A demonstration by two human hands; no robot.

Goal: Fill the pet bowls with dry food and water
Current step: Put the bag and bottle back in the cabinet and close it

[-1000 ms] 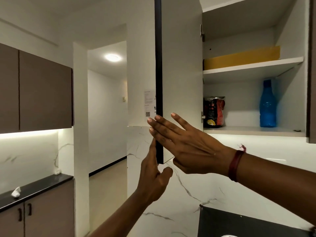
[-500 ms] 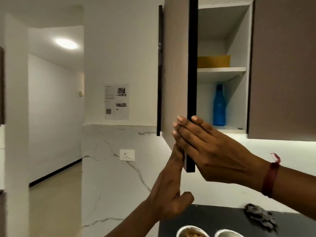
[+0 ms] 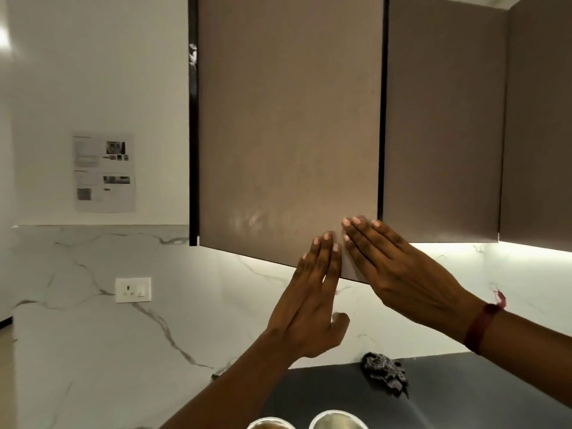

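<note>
Two bowls (image 3: 339,422) lie well below fingers (image 3: 322,252) pressing cabinet door (image 3: 288,134).

Two bowls (image 3: 339,420) half below the bottom edge; wall notice (image 3: 104,172) illegible.

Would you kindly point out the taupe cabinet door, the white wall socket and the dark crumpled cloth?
Taupe cabinet door (image 3: 288,134): head view, middle of its front panel.
White wall socket (image 3: 133,289): head view, centre of its plate.
Dark crumpled cloth (image 3: 383,371): head view, middle of the bundle.
</note>
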